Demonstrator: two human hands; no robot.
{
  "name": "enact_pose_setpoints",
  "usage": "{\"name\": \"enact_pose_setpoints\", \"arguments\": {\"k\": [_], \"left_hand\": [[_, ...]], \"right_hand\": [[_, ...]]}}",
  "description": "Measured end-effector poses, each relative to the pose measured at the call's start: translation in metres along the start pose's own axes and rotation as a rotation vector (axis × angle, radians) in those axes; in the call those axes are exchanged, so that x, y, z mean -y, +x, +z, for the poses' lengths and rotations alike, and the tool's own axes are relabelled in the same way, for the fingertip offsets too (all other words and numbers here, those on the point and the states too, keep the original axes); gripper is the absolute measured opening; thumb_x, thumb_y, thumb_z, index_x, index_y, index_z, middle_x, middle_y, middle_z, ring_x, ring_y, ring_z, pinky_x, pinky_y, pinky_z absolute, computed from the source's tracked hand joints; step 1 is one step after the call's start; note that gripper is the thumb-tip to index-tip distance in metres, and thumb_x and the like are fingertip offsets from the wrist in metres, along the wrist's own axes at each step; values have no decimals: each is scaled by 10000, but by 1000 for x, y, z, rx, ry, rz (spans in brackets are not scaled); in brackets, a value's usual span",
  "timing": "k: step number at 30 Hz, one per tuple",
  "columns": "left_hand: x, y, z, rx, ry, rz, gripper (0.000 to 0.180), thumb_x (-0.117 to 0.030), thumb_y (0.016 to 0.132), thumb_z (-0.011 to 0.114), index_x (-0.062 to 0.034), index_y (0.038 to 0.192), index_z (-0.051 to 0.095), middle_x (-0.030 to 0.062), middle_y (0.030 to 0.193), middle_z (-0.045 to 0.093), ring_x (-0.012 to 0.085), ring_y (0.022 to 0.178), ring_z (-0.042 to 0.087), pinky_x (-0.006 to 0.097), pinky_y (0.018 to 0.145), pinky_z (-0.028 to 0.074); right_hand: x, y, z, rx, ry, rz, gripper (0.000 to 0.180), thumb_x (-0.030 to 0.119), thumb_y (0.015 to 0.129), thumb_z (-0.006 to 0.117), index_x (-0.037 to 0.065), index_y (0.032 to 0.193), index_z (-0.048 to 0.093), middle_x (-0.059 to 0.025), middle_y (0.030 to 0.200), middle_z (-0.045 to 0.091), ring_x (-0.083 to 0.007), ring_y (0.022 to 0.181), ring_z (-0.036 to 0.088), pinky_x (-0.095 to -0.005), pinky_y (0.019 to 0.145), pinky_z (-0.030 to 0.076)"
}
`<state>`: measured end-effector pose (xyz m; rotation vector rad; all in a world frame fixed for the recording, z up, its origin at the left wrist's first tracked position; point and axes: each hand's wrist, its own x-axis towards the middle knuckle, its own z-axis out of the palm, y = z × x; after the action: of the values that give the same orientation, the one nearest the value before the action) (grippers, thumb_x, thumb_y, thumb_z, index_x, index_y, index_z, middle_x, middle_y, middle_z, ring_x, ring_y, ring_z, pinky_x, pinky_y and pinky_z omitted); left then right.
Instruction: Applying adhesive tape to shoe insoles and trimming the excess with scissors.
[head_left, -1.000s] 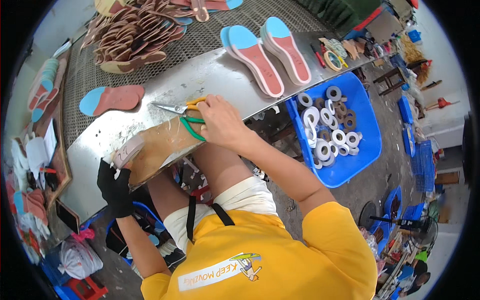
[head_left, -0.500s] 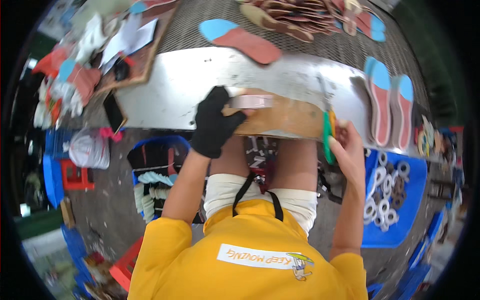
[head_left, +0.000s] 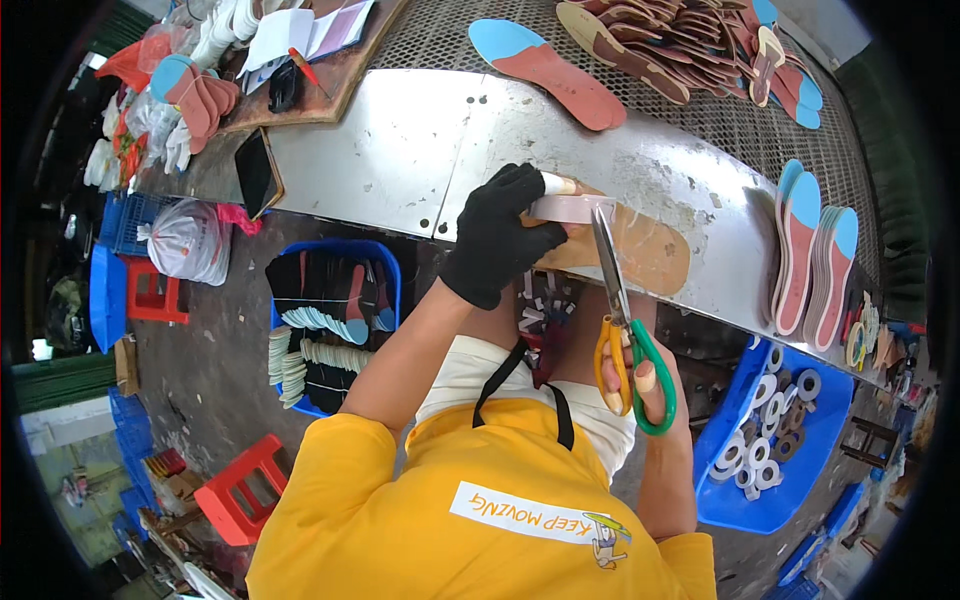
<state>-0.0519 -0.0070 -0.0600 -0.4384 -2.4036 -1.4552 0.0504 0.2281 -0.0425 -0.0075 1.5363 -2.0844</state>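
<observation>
My left hand (head_left: 505, 238), in a black glove with bare or wrapped fingertips, is closed on a pale pinkish band (head_left: 570, 208), perhaps a narrow ring or roll seen edge-on. My right hand (head_left: 645, 385) grips scissors (head_left: 614, 275) through their orange and green handles. The blade tips meet the right end of the band; I cannot tell whether they cut into it. Under both lies a tan board (head_left: 655, 252) with a rounded end, at the metal table's (head_left: 400, 130) near edge. A blue-and-red insole (head_left: 550, 75) lies beyond.
Stacked insoles (head_left: 810, 260) stand at the right, with a heap of insoles (head_left: 660, 45) at the back. A phone (head_left: 259, 172) sits at the left edge. Below are a blue bin of rings (head_left: 715, 500), a blue basket of insoles (head_left: 395, 262) and a red stool (head_left: 240, 490).
My right hand has swung the scissors from the board's right end toward the band, blades now pointing away from me. The view has shifted, and my left hand still holds the band.
</observation>
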Motion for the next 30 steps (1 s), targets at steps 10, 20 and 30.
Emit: {"name": "enact_pose_setpoints", "arguments": {"k": [10,20,30], "left_hand": [[-6,-4,2,-19,-4,-64,381,-82,674,792,-25,1022,649,96,929,654,206,846,633,299,775,490],[-14,-16,12,63,-37,13,426,3,631,740,-80,1043,667,106,970,646,257,916,630,329,830,486],[-29,-9,3,-132,123,355,439,-7,602,741,-129,1013,646,63,997,640,293,979,596,368,824,497]], "right_hand": [[-3,-8,-5,-51,-7,44,362,310,864,656,5,1009,525,-33,699,528,-95,620,494,-219,549,383],[0,26,-24,-301,60,-164,164,148,894,578,31,1003,541,-49,777,559,-112,633,531,-225,548,424],[48,43,-55,-746,-1283,-555,216,114,766,683,-16,930,627,-64,779,598,-144,676,555,-272,578,438]]}}
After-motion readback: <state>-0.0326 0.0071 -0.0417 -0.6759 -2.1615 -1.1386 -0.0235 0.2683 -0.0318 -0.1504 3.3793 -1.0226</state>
